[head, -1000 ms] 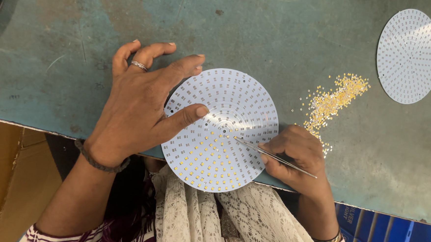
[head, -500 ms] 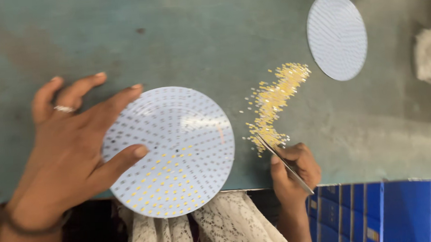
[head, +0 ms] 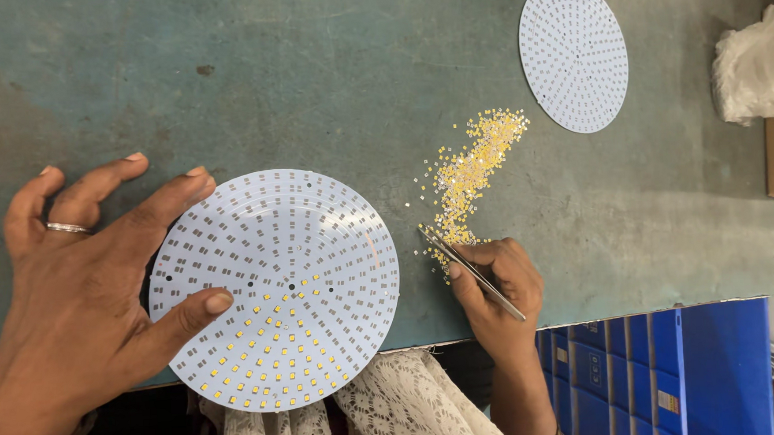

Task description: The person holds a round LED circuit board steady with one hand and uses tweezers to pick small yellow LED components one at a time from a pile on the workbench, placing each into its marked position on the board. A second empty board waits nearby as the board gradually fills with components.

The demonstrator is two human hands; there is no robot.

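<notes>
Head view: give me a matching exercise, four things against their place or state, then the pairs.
Things:
1. near disc
2. far disc
3. tweezers
4. yellow chips

Places or states:
A. loose heap on the green table
B. pinched in the right hand, tip at the heap's near end
C. lies alone at the top right, untouched
D. steadied by the left hand, partly filled with yellow chips on its near side

Pairs: 1-D, 2-C, 3-B, 4-A
</notes>
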